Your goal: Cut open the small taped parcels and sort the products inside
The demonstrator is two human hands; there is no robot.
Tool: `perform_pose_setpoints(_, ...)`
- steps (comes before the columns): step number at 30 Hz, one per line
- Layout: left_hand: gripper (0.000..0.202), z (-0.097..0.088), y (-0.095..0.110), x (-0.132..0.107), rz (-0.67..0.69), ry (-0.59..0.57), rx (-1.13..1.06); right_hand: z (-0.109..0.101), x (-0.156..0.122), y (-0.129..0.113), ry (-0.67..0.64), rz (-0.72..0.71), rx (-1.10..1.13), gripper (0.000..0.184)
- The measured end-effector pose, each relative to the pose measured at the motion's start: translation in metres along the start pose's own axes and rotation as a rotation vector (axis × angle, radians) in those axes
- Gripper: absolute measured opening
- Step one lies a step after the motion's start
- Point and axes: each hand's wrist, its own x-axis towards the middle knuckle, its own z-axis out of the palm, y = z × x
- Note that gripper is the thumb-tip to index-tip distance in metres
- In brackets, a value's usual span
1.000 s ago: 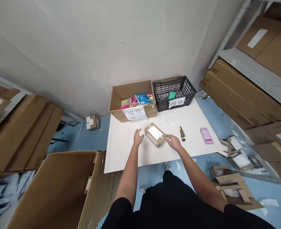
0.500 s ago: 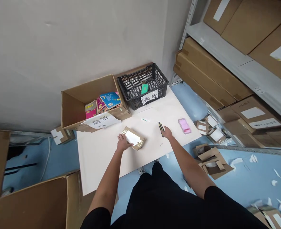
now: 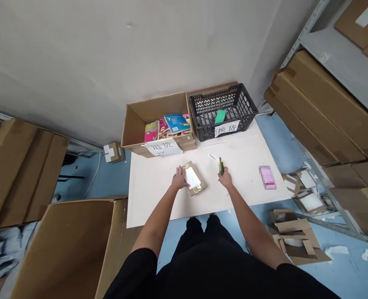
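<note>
A small flat cardboard parcel [image 3: 199,179] with a white label and shiny tape lies on the white table [image 3: 152,187]. My left hand [image 3: 179,178] grips its left side, thumb at the near edge and fingers along the far part. To the right of the parcel, my right hand [image 3: 225,177] is closed round a yellow and black utility knife [image 3: 221,165]. The knife points away from me, apart from the parcel. Whether its blade is out is too small to tell.
Behind the parcel stand an open carton [image 3: 134,124] of books and a black plastic crate [image 3: 207,133] holding a green item. A blurred pink object [image 3: 267,177] lies at the table's right. A large open carton [image 3: 74,245] stands front left; torn boxes [image 3: 296,238] lie on the floor.
My view has turned left, so the table sits further right in the picture. The knife in my right hand has come more upright. My left hand stays on the parcel.
</note>
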Motion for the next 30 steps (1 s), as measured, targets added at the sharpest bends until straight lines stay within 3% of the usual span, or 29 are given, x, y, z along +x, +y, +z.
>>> perform_pose_setpoints(3,0.136,0.005,-0.001,-0.002,0.018,0.041,-0.069,0.029,-0.028,-0.053,-0.033,-0.189,-0.090,0.070)
perform_pose_setpoints(6,0.138,0.011,0.000,-0.003,0.021,0.091,-0.155,0.061,-0.047,-0.097,-0.092,-0.362,-0.263,0.063)
perform_pose_setpoints(12,0.140,0.018,-0.003,-0.006,0.047,0.137,-0.288,0.092,-0.050,-0.140,-0.132,-0.334,-0.553,0.061)
perform_pose_setpoints(22,0.133,0.020,-0.017,-0.011,0.102,0.146,-0.315,0.096,-0.073,-0.163,-0.146,-0.169,-0.812,0.087)
perform_pose_setpoints(27,0.133,0.021,-0.018,-0.008,0.112,0.153,-0.314,0.086,-0.119,-0.129,-0.224,-0.096,-0.888,0.070)
perform_pose_setpoints(30,0.133,0.023,-0.020,-0.005,0.112,0.167,-0.326,0.083,-0.146,-0.107,-0.254,-0.052,-0.905,0.079)
